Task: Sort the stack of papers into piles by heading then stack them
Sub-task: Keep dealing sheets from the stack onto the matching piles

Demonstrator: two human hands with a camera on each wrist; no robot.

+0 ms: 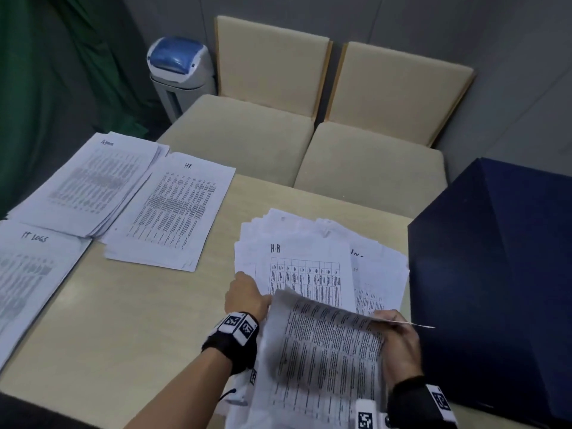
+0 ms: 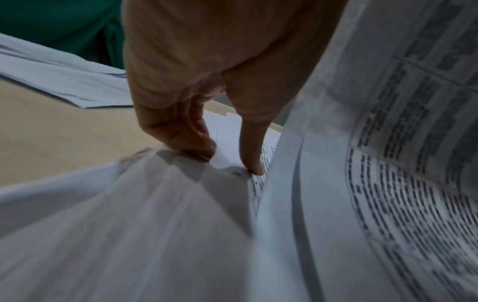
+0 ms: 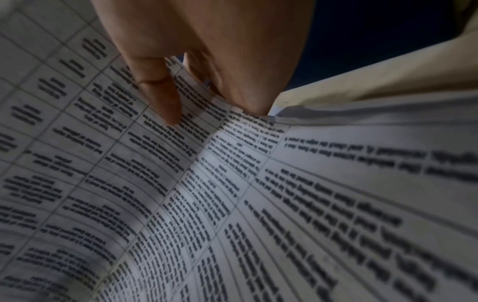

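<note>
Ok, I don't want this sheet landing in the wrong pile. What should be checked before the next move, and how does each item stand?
1. Lifted sheet held by right hand: ok, thumb and fingers pinch its edge.
2. Its heading readable: cannot tell, the top is bent away.
3. Left hand steadying the unsorted stack: ok, it rests on the stack's left edge.
4. Only one sheet lifted: cannot tell.
5. Destination piles labelled: ok, the HR pile and IT LOGS pile read clearly; the far left pile has a blurred heading.
6. Next sheet on the stack reads H-R: ok.
</note>
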